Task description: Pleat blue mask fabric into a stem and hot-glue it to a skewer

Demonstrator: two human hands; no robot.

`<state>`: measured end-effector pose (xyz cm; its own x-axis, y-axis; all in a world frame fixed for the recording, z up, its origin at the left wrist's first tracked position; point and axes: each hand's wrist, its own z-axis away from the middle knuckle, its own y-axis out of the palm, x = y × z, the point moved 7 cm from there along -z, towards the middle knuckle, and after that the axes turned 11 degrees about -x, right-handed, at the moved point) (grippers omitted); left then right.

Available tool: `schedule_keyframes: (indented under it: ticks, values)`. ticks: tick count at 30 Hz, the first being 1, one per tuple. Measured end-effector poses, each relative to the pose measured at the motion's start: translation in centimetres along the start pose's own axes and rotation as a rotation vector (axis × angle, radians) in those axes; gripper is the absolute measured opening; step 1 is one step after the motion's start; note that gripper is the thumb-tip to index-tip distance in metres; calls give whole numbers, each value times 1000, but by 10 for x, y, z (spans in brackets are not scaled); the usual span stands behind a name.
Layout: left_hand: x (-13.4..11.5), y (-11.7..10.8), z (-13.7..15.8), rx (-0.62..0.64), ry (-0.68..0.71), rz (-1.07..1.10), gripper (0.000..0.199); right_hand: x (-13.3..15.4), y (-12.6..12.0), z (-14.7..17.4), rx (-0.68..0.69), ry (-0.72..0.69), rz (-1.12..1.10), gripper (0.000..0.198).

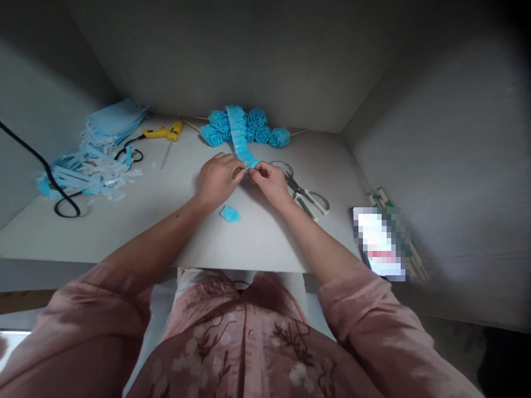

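Observation:
A pleated blue strip (238, 132) runs from the blue flowers at the back down to my fingertips. My left hand (219, 177) pinches the strip's near end from the left. Close beside it, my right hand (269, 181) pinches the same end from the right. The fingertips of both hands nearly meet, and what lies between them is partly hidden. Several rolled blue flowers (262, 134) lie behind the strip, some with thin stems. A small pointed blue piece (230, 214) rests on the table nearer to me. White-handled scissors (307, 194) lie beside my right hand.
A yellow glue gun (166, 131) with a black cord lies at the back left. Blue face masks (116, 119) are stacked behind a heap of cut scraps (91, 171). At the right edge are a blurred phone (379, 243) and thin sticks (381, 194). Grey walls (249, 61) enclose the table.

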<state>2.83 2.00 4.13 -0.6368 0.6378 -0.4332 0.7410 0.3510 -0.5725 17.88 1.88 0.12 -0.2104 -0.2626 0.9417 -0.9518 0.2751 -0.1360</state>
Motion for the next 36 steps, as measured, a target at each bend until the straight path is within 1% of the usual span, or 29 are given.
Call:
schedule_keyframes:
  ticks: [5, 12, 15, 19, 23, 27, 32, 36]
  values:
    - [-1, 2, 2, -10, 2, 0, 15, 0, 0, -1, -5, -23, 27, 35]
    - [1, 5, 2, 24, -23, 51, 15, 2, -1, 0, -7, -37, 71, 32]
    - [1, 5, 2, 25, -12, 14, 15, 3, 0, 1, -11, -48, 97, 30]
    - [-2, 7, 3, 25, 47, -90, 17, 6, 1, 2, -9, -73, 148, 24]
    - [-3, 8, 3, 17, 98, -145, 20, 8, 1, 2, -5, -71, 170, 23]
    - [-3, 7, 2, 12, 112, -133, 23, 8, 1, 2, -17, -76, 161, 24]
    - [-1, 7, 3, 9, 84, -98, 18, 7, 0, 1, -24, -71, 144, 23]
    - [0, 8, 2, 7, 79, -93, 19, 8, 1, 1, -15, -73, 154, 24]
